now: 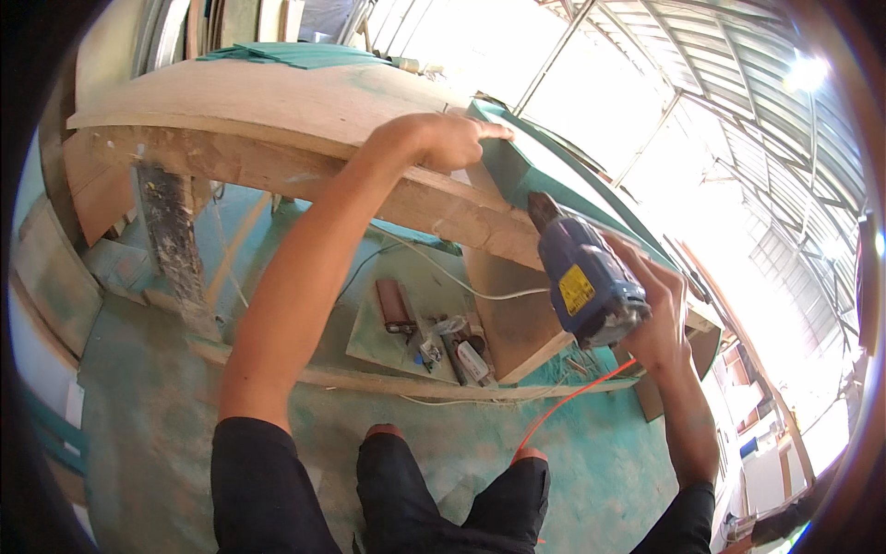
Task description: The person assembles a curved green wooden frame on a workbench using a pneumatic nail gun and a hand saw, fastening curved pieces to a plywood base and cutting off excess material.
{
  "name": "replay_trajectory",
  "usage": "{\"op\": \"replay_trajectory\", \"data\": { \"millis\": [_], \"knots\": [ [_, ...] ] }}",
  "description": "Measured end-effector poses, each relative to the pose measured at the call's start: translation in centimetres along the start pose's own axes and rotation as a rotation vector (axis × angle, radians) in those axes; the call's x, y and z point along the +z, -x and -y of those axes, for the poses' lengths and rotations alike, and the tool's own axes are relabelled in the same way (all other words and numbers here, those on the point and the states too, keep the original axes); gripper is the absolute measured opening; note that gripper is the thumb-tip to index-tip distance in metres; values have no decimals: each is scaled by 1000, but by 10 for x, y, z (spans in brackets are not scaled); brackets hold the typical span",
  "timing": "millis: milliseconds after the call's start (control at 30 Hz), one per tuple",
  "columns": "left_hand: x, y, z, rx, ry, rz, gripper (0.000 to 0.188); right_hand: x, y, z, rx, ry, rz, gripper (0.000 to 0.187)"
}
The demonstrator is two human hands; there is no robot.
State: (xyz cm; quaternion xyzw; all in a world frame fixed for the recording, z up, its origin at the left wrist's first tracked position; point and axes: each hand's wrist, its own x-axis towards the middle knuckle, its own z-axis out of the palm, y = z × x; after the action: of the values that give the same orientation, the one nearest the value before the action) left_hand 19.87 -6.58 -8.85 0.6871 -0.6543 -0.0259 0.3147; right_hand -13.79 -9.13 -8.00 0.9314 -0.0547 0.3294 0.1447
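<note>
My right hand (657, 319) is closed round a dark blue nail gun (591, 277) with a yellow label on its body. Its nose meets the near side of a green-painted wooden frame (506, 168), which lies at the right end of the workbench. An orange hose (565, 399) runs down from near that hand toward my knee. My left hand (448, 143) is over the bench edge, its index finger stretched out onto the frame's upper edge. The other fingers of the left hand are bent and partly hidden.
The wooden workbench (240, 97) carries green strips (291, 55) at its far side. On the lower shelf are a brown box-shaped item (395, 305), small tools and a white cable (461, 282). Wooden boards (235, 23) lean behind the bench, and a thick bench leg (173, 240) stands at left.
</note>
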Motion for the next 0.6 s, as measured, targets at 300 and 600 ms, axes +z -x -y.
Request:
{"op": "replay_trajectory", "data": {
  "millis": [300, 600],
  "knots": [
    [2, 6, -10, -43, -50, 14, 83, -19, 113, -10, 243, -74, 78, 60],
    [-2, 3, 12, 213, -63, -225, 44, 26, 273, -12, 1097, -521, -407, 24]
  ]
}}
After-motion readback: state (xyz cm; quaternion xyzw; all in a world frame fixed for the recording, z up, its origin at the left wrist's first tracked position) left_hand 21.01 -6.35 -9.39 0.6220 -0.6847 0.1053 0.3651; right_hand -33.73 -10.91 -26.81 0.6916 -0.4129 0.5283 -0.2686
